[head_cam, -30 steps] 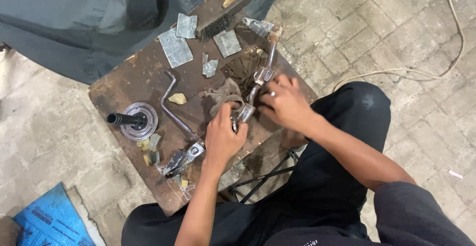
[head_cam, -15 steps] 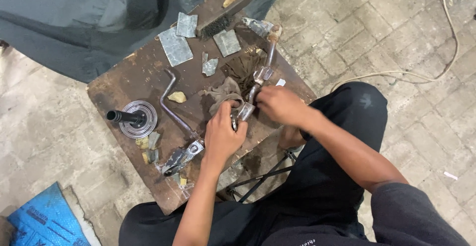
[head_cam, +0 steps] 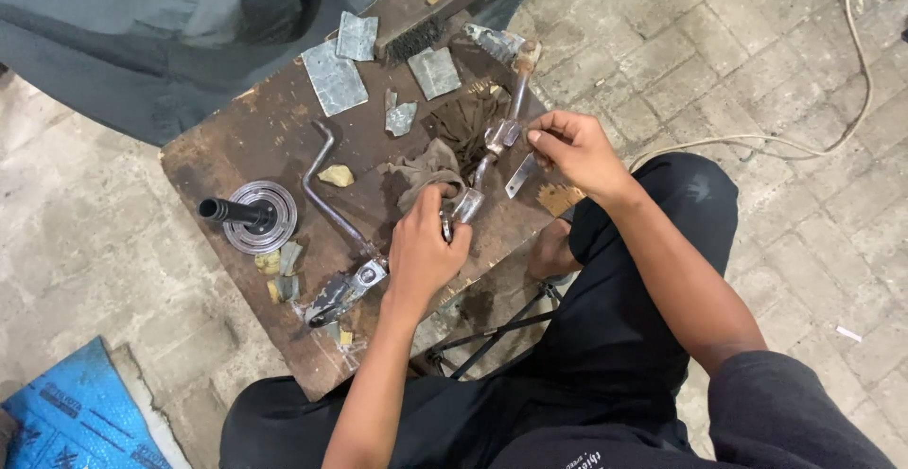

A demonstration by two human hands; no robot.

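My left hand (head_cam: 424,242) grips the near end of a bent metal lever (head_cam: 492,152) and holds it against the dark wooden board (head_cam: 274,138). A crumpled grey rag (head_cam: 426,168) lies just beyond its fingers. My right hand (head_cam: 572,147) pinches the lever near its middle joint, with a small flat metal strip (head_cam: 519,176) hanging below its fingers. The lever's far end (head_cam: 523,58) is rusty and rests near the board's far edge.
A second bent lever (head_cam: 331,190) lies on the board, its clamp end (head_cam: 340,294) near the front edge. A round flanged part with a black shaft (head_cam: 248,214) stands at left. Flat metal plates (head_cam: 333,77) and a wire brush (head_cam: 426,20) lie at the back. A blue sheet (head_cam: 76,412) covers the floor.
My right hand has lifted from beside my left hand and moved farther along the lever toward its middle. My left hand stays gripping the near end.
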